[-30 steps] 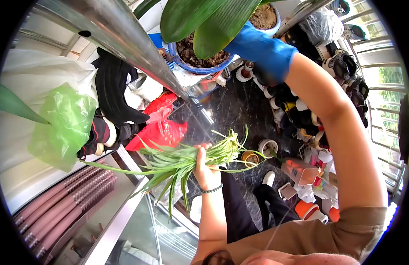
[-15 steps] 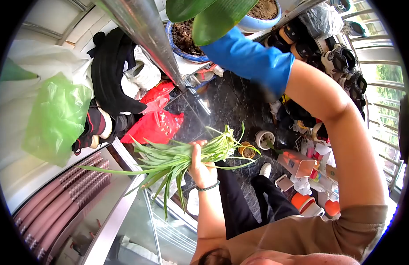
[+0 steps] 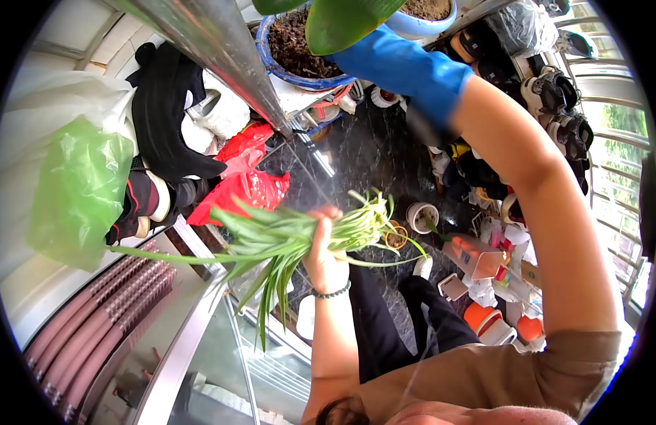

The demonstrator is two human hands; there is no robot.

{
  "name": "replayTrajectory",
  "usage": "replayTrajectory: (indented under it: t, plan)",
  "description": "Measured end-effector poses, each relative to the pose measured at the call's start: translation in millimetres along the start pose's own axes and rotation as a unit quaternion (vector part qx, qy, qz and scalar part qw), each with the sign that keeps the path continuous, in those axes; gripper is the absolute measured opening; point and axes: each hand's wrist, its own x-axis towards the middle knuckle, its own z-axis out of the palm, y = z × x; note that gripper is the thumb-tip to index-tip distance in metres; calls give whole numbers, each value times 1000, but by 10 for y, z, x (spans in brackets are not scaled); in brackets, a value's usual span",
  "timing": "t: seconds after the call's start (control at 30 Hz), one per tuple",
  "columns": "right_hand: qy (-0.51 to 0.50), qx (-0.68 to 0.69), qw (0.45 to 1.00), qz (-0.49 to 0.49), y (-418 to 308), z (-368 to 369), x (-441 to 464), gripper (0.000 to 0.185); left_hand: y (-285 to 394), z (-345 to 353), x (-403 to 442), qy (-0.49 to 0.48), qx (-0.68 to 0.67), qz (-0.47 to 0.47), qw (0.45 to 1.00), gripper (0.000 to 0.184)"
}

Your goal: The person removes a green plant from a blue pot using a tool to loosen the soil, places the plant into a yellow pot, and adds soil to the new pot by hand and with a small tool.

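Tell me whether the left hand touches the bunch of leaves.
Touching. The head view shows the left hand wrapped around the bunch of leaves, thumb across it.

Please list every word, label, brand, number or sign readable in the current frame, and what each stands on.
None can be read.
Red bag: pale marks, too blurred to tell print from glare.
Shoes on the right: any brand marks too small to read.
Clutter by the translucent bin: any labels too small to read.
Bunch of leaves and blue arm covering: no lettering visible.
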Motion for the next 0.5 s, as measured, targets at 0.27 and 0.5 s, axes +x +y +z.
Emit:
replayTrajectory:
  t: [0.27, 0.5]
  plan:
    - [-11, -2, 1000, 15, -8, 97, -2, 28, -148, 588, 546, -202, 36, 39, 978, 14]
    - [-30, 3, 999, 22, 45, 62, -29, 25, -262, 461, 507, -155, 7, 22, 988, 14]
